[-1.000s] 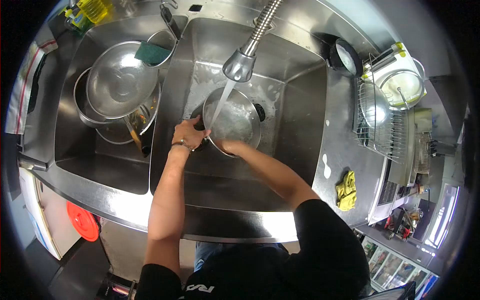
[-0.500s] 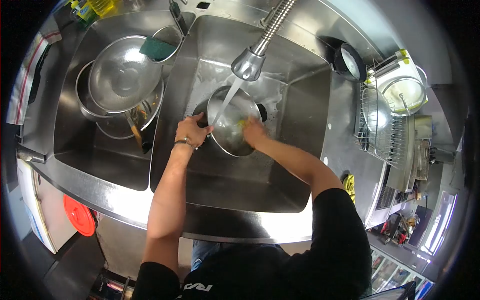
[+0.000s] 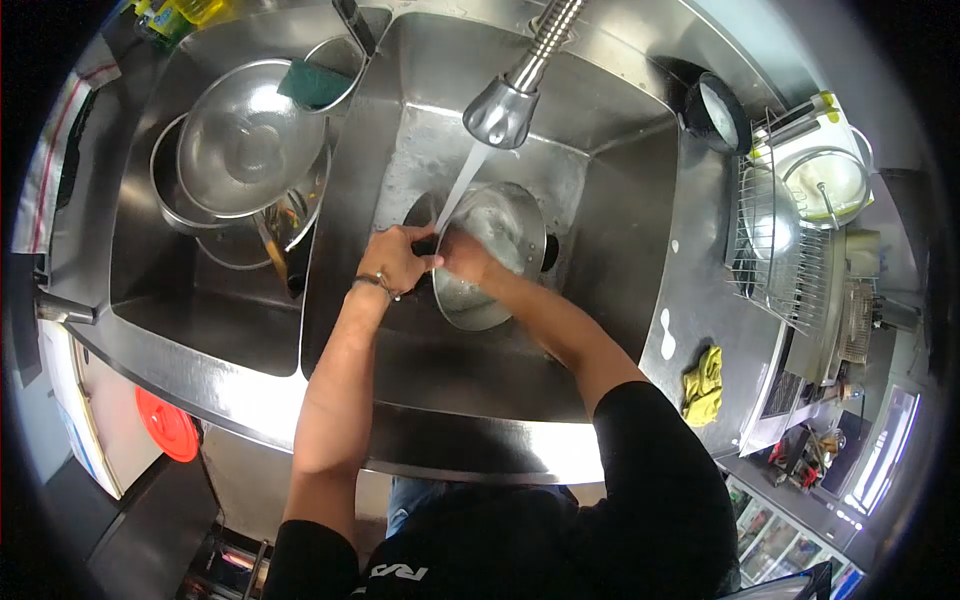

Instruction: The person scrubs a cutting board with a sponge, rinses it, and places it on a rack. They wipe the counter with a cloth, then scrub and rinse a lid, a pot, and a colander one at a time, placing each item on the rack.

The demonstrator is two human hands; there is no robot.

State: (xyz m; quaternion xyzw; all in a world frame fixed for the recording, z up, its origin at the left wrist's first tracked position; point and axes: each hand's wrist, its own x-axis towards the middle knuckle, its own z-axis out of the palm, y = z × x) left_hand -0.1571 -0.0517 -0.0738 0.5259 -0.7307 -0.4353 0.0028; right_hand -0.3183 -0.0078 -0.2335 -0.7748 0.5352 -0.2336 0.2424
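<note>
the left hand grips the pot by its left edge; the right hand dips inside, holding what, i can't tell. water falls just beyond them; rightward, a yellow cloth lies on the tabletop.

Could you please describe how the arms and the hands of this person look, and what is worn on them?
The left hand and the visible part of the right hand wear no gloves. A narrow dark bracelet circles the left wrist. The forearms are bare; the short left sleeve and right sleeve are black.
</note>
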